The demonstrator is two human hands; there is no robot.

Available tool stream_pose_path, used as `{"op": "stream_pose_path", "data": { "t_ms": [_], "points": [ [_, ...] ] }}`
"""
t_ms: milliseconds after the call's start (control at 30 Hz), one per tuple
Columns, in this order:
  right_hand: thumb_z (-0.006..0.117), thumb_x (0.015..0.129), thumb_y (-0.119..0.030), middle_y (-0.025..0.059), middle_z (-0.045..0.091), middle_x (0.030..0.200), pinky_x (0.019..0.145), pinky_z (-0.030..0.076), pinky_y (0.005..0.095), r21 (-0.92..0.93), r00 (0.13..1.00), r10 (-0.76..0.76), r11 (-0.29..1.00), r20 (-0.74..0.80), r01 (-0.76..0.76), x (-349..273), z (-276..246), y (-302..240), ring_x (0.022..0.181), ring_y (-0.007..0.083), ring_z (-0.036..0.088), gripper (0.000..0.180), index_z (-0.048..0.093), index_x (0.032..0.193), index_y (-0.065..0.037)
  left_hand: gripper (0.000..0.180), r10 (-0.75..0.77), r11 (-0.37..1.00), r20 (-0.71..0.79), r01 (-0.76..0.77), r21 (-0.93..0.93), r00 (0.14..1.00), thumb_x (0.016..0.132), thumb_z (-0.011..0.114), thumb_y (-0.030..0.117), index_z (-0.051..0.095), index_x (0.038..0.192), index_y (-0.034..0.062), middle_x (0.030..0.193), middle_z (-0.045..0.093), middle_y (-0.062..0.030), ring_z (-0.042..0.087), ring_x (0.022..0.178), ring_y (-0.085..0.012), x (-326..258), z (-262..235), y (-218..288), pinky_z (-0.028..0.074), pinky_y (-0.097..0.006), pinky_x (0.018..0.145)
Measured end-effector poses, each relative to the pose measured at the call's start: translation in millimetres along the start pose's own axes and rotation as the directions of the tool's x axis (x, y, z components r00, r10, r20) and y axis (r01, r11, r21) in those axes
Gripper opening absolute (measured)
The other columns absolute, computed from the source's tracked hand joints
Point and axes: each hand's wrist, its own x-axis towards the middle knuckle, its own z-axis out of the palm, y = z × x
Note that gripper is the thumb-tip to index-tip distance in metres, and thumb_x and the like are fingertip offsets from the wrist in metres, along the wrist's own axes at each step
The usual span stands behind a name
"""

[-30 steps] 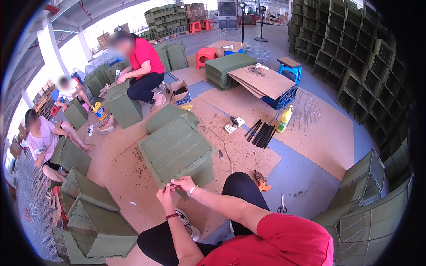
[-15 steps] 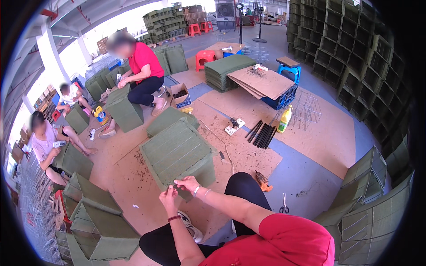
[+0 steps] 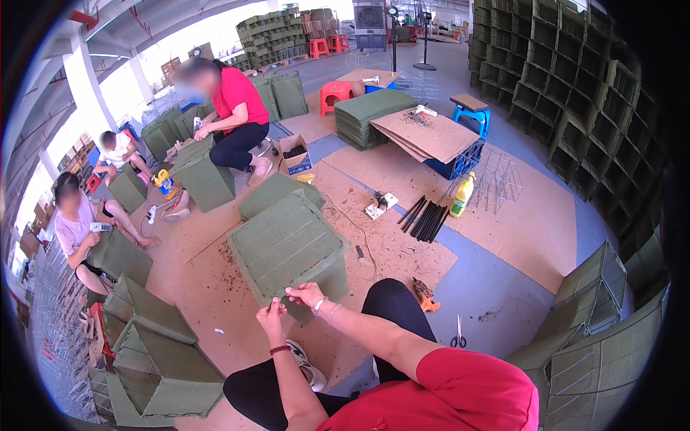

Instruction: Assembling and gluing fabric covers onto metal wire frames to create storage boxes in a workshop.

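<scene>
A green fabric-covered box (image 3: 287, 241) stands on the brown cardboard floor sheet right in front of me. Both my hands are at its near edge. My left hand (image 3: 271, 314), with a dark red band on the wrist, pinches a small thin piece, too small to identify. My right hand (image 3: 306, 293), wearing a bracelet, is closed on the same thin piece close to the box's lower front edge. My knee in black trousers (image 3: 392, 305) is just right of the hands.
More green boxes (image 3: 162, 359) lie at lower left and stacks of them (image 3: 589, 309) at right. Scissors (image 3: 458, 334), an orange tool (image 3: 425, 296), black rods (image 3: 428, 219) and a yellow bottle (image 3: 463, 195) lie to the right. Three other people (image 3: 230, 118) sit working at left and behind.
My hands stay at the box's near edge with only slight finger movement. The view has shifted a little.
</scene>
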Motion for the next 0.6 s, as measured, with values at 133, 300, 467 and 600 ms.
{"op": "stream_pose_path", "data": {
  "t_ms": [133,300,467,600],
  "points": [
    [0.076,0.072,-0.021,0.0049,0.064,0.067,0.044,0.041,0.0184,0.139,0.998,-0.016,0.99,-0.053,0.023,1,-15,-9,0.051,0.0077,0.055,0.023,0.063,0.076,-0.003,0.02,-0.012,1.0,-0.014,0.012,0.012,1.0,0.083,0.065,0.019,0.063,0.079,-0.0005,0.064,0.06,-0.0064,0.057,0.054,-0.0122,2,-7,-3,0.048,-0.023,0.051],
    [0.077,0.071,-0.018,0.0079,0.064,0.067,0.043,0.042,0.0198,0.175,0.982,-0.051,0.981,-0.184,0.084,5,-24,-9,0.049,0.0096,0.054,0.033,0.047,0.074,-0.007,0.015,0.038,0.998,-0.037,-0.04,-0.041,0.999,0.082,0.065,0.015,0.062,0.076,0.0006,0.063,0.061,-0.0065,0.057,0.051,-0.0118,1,-4,-1,0.048,-0.024,0.05],
    [0.077,0.071,-0.018,0.0074,0.064,0.067,0.043,0.041,0.0201,-0.075,0.989,-0.057,0.996,-0.138,0.047,7,-27,-9,0.049,0.0087,0.053,0.024,0.057,0.07,-0.004,0.016,0.098,0.995,-0.058,-0.098,-0.008,0.994,0.082,0.065,0.014,0.062,0.075,-0.0003,0.063,0.061,-0.0069,0.056,0.051,-0.012,2,-4,-3,0.048,-0.024,0.05],
    [0.077,0.071,-0.02,0.0068,0.065,0.068,0.043,0.041,0.0198,-0.031,0.986,-0.103,0.995,-0.131,0.1,13,-31,-8,0.049,0.0084,0.053,0.022,0.062,0.067,-0.004,0.016,0.109,0.994,-0.042,-0.109,-0.001,0.993,0.082,0.065,0.014,0.062,0.075,-0.0009,0.063,0.06,-0.0072,0.056,0.051,-0.0119,3,-1,0,0.048,-0.024,0.049]
  ]
}}
